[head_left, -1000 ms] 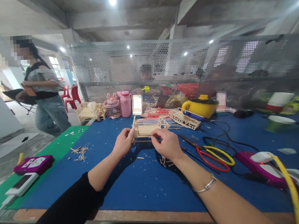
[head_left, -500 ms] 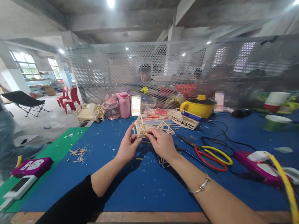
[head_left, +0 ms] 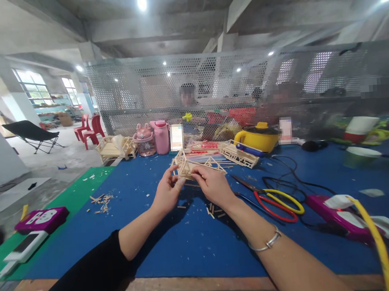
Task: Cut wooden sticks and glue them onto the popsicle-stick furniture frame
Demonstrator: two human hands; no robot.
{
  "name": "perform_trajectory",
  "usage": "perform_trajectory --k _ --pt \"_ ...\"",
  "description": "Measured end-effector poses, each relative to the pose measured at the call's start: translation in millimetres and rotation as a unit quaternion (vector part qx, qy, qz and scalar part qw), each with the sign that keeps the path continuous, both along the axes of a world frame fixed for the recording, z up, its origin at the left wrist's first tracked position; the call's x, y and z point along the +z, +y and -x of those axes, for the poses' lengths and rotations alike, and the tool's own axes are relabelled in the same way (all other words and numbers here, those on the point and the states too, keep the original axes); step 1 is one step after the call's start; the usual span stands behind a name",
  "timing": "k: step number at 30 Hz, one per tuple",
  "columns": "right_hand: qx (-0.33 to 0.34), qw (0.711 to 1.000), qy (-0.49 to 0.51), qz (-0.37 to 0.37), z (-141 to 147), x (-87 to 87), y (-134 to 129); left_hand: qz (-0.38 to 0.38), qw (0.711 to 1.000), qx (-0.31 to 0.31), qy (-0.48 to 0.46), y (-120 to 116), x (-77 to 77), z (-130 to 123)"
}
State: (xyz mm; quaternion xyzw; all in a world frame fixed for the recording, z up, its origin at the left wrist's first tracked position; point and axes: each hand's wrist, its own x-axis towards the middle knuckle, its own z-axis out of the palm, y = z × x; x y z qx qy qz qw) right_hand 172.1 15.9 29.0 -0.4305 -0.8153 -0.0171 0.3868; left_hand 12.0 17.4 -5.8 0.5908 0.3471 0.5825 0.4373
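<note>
As we find it, the wooden stick frame (head_left: 186, 169) lies at the far side of the two hands, over the blue mat (head_left: 194, 246), with its long axis running roughly left to right across the view. The left hand (head_left: 167, 193) is the nearer to the left end, which stands up in a peaked shape, and has its thumb and fingers closed about that end. The right hand (head_left: 215, 189) reaches in from the right to the near side of the frame, thumb and forefinger pinched on it, close beside the left thumb. A triangular part of sticks shows beyond the right knuckles.

We record offcuts (head_left: 214, 211) below the right hand, scissors (head_left: 248, 185) to its right, and a second stick model (head_left: 239, 155) beyond, beside a yellow pot (head_left: 263, 138).

Several points resist inspection. We cannot tell whether a separate small stick sits in the right pinch, since the fingertips cover the spot. The underside and the stretch behind the right hand are hidden, and we cannot confirm whether the frame touches the mat. Its far edge merges with the loose sticks (head_left: 204, 148) behind, and the person (head_left: 188, 95) past the perforated screen (head_left: 128, 88) is blurred.
</note>
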Motion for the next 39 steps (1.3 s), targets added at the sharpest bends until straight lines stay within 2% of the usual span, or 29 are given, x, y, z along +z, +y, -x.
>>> perform_trajectory --k 6,11,18,30,39 --pt "0.008 1.000 -0.001 -0.009 3.6 -1.1 -2.1 0.005 0.999 0.032 -0.018 2.5 -3.8 -0.7" --pt "-0.002 0.999 0.046 -0.009 8.7 0.4 -5.3 -0.013 0.998 0.023 -0.053 -2.5 -0.4 -4.6" --pt "0.006 1.000 0.029 -0.005 8.6 -0.3 -2.2 -0.005 0.998 0.065 -0.012 -2.8 1.8 -5.2" --pt "0.010 1.000 0.016 -0.001 7.7 2.0 -2.4 -0.016 0.997 0.080 0.005 -3.9 2.1 -4.6" --pt "0.017 1.000 0.013 0.005 8.8 1.3 -2.3 -0.020 0.991 0.126 0.046 -0.4 -3.8 -4.0"
